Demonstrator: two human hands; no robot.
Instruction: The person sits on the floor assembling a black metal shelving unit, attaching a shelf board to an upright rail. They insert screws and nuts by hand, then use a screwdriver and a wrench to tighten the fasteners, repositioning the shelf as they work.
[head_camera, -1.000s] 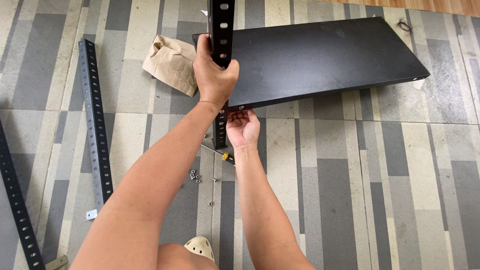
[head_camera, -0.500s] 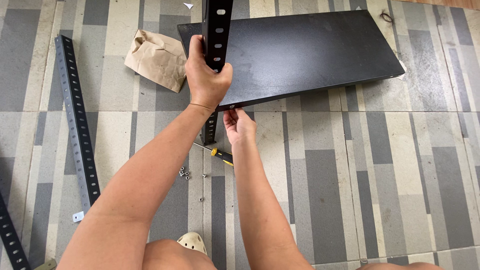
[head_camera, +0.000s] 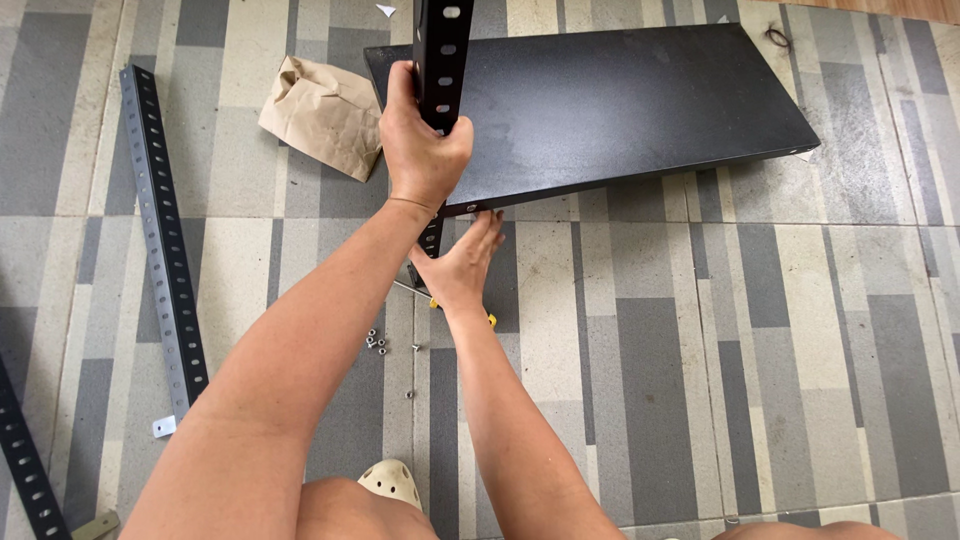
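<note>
My left hand (head_camera: 420, 150) grips an upright black perforated metal post (head_camera: 442, 60) that stands at the near left corner of a black metal shelf panel (head_camera: 620, 100). My right hand (head_camera: 462, 262) reaches under that corner, fingers spread and touching the panel's front edge and the post's lower part. Whether it holds a small part I cannot tell. A yellow-handled screwdriver (head_camera: 488, 318) lies on the floor, mostly hidden behind my right wrist. Several small nuts and bolts (head_camera: 378, 342) lie on the floor by my left forearm.
Another black perforated post (head_camera: 160, 230) lies flat on the striped grey floor at left, and a further one (head_camera: 25, 455) shows at the bottom left corner. A crumpled brown paper bag (head_camera: 320, 115) sits left of the shelf. A beige shoe (head_camera: 388, 482) shows below.
My right hand has opened its fingers and pressed up against the shelf corner. The view has shifted slightly; my left hand keeps its grip on the post.
</note>
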